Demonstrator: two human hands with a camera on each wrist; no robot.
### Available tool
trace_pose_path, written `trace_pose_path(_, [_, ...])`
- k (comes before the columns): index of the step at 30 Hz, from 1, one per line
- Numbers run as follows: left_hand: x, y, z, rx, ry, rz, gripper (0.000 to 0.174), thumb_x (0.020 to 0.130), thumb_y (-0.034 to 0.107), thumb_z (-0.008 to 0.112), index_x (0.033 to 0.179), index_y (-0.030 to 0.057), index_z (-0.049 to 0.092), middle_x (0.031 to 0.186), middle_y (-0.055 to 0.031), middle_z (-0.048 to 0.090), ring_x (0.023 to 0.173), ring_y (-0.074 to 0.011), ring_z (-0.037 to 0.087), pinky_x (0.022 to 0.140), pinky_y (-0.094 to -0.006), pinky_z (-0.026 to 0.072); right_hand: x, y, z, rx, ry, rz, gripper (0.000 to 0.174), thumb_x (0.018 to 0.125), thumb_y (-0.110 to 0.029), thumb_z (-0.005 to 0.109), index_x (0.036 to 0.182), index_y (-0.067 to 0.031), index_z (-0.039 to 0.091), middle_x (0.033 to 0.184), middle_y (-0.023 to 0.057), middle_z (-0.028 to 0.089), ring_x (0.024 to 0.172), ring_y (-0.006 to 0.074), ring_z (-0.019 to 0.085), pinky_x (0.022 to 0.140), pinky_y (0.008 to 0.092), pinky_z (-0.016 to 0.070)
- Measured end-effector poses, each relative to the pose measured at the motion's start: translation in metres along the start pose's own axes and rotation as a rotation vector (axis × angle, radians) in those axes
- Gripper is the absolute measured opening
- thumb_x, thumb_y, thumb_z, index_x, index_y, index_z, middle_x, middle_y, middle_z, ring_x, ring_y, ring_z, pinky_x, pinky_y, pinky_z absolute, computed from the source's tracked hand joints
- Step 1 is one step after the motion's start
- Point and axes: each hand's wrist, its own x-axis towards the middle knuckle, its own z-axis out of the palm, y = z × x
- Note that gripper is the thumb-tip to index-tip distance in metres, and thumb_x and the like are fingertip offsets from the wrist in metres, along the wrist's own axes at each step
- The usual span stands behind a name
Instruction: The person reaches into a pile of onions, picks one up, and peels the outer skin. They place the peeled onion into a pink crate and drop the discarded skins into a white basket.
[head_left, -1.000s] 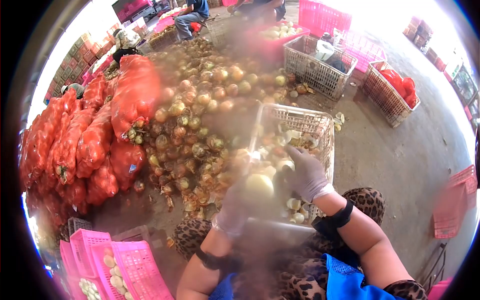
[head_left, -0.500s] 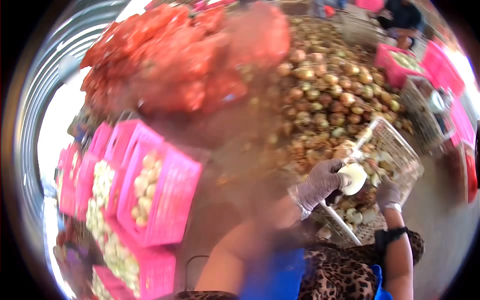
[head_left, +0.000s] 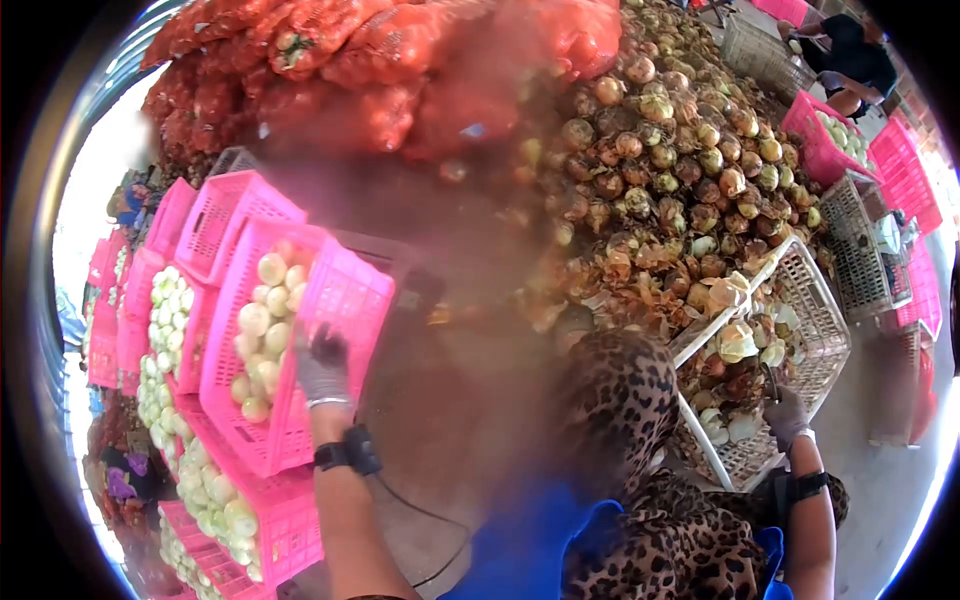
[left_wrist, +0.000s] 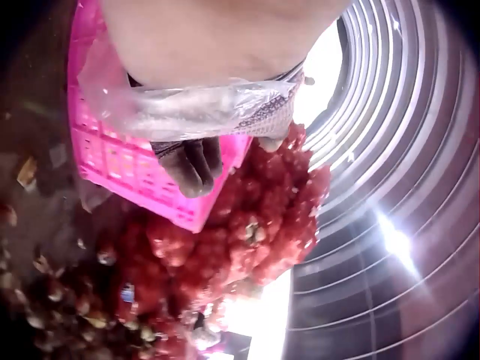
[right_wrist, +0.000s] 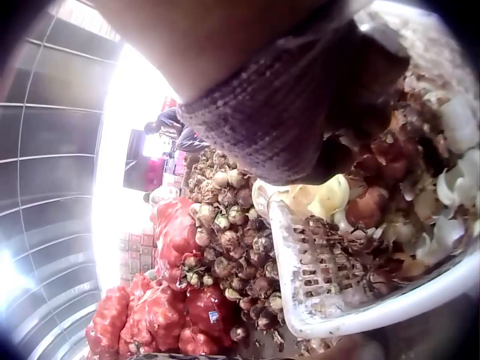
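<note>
My gloved left hand (head_left: 325, 368) is over the right side of a pink crate (head_left: 345, 300) of peeled onions (head_left: 255, 320), fingers loosely bent, no onion seen in it. In the left wrist view the fingers (left_wrist: 191, 169) hang in front of the pink crate (left_wrist: 120, 169). My gloved right hand (head_left: 788, 415) is low at the right of a whitish basket (head_left: 820, 330) of peels and onion pieces (head_left: 738, 342). A thin dark thing, seemingly a small knife (head_left: 771, 378), sticks out of its curled fingers. The right wrist view shows this hand (right_wrist: 300, 112) in shadow above the peels.
A heap of unpeeled onions (head_left: 690, 150) lies beyond the basket. Red net sacks (head_left: 380, 50) are piled at the upper left. More pink crates (head_left: 235, 215) stand at the left. A seated person (head_left: 850, 60) is at the upper right, near other crates (head_left: 860, 240).
My left hand has moved left from the basket to the pink crate, and the peeled onion has left its grasp. The head view has turned left; my right hand stays by the basket.
</note>
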Motion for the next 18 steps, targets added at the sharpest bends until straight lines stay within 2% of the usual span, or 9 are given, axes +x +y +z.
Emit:
trace_pose_path(1, [0.025,-0.04,-0.003,-0.012,-0.212,-0.027,0.026,0.088,0.035,0.064,0.082,0.0103,0.059,0.069,-0.004,0.06,0.06,-0.0184,0.055,0.057,-0.0328,0.0494,-0.002,-0.004,-0.005,0.103,-0.039,0.088,0.026,0.071,0.002,0.056,0.095,-0.0054,0.065,0.071,0.0026,0.059,0.062,0.0121,0.054,0.057,0.0293,0.0476])
trace_pose_path(2, [0.026,-0.078,0.018,0.244,-0.048,-0.162,0.025,0.09,0.032,0.061,0.075,0.014,0.053,0.063,-0.0007,0.05,0.057,-0.0153,0.049,0.055,-0.0329,0.0454,-0.005,-0.011,-0.011,0.202,-0.085,0.158,0.034,0.072,0.002,0.055,0.103,-0.0058,0.066,0.076,0.0026,0.061,0.059,0.0126,0.054,0.052,0.0284,0.0466])
trace_pose_path(7, [0.079,-0.276,0.051,0.675,-0.044,-0.271,0.01,0.09,0.018,0.061,0.083,0.01,0.061,0.065,0.0006,0.053,0.049,-0.0128,0.048,0.043,-0.0284,0.0428,-0.026,-0.075,-0.044,0.774,-0.173,0.246,0.049,0.079,0.002,0.054,0.128,-0.0028,0.055,0.075,0.0055,0.063,0.05,0.0112,0.055,0.042,0.0255,0.044])
trace_pose_path(8, [0.098,-0.307,0.06,0.912,-0.148,-0.349,0.017,0.089,0.022,0.062,0.089,0.0053,0.065,0.071,-0.0039,0.06,0.056,-0.015,0.054,0.052,-0.0306,0.048,-0.019,-0.076,-0.047,0.744,-0.205,0.259,0.049,0.08,0.001,0.054,0.129,-0.0021,0.054,0.073,0.0057,0.062,0.048,0.0113,0.054,0.041,0.025,0.0434])
trace_pose_path(10, [0.06,-0.298,0.173,1.226,-0.274,-0.341,0.039,0.082,0.029,0.069,0.109,-0.0001,0.064,0.089,-0.009,0.069,0.082,-0.0177,0.062,0.074,-0.0318,0.0497,-0.009,-0.07,-0.044,0.681,-0.278,0.289,0.05,0.081,0.001,0.054,0.131,-0.0009,0.051,0.068,0.0063,0.061,0.043,0.0115,0.053,0.039,0.0238,0.0421])
trace_pose_path(11, [0.103,-0.354,0.159,1.357,-0.415,-0.081,0.045,0.08,0.03,0.071,0.113,0.0003,0.063,0.097,-0.0123,0.07,0.087,-0.0223,0.064,0.078,-0.0337,0.0504,-0.004,-0.069,-0.039,0.58,-0.263,0.289,0.049,0.08,0.001,0.054,0.129,0.0004,0.052,0.063,0.0058,0.059,0.041,0.0115,0.05,0.038,0.0236,0.041])
trace_pose_path(13, [0.13,-0.388,0.208,1.525,-0.505,0.078,0.052,0.077,0.029,0.074,0.117,-0.0009,0.061,0.106,-0.0179,0.068,0.096,-0.0295,0.065,0.086,-0.0361,0.0495,0.004,-0.073,-0.033,0.519,-0.25,0.326,0.046,0.08,0.001,0.054,0.126,0.0021,0.054,0.064,0.0056,0.058,0.043,0.0118,0.051,0.039,0.0242,0.0416])
trace_pose_path(16, [0.126,-0.391,0.295,1.68,-0.432,0.201,0.07,0.069,0.027,0.079,0.129,0.0027,0.052,0.127,-0.0242,0.055,0.118,-0.0369,0.053,0.098,-0.0401,0.0443,0.018,-0.065,-0.024,0.541,-0.203,0.363,0.04,0.079,0.003,0.053,0.119,0.0033,0.057,0.063,0.0045,0.057,0.045,0.012,0.052,0.04,0.0248,0.0422])
trace_pose_path(18, [0.106,-0.38,0.353,1.966,-0.647,0.227,0.077,0.068,0.027,0.08,0.135,0.0082,0.048,0.131,-0.0218,0.052,0.121,-0.0376,0.05,0.101,-0.0407,0.0433,0.026,-0.053,-0.019,0.548,-0.164,0.382,0.038,0.079,0.004,0.053,0.117,0.0028,0.058,0.063,0.0039,0.056,0.045,0.0115,0.052,0.04,0.0248,0.0422])
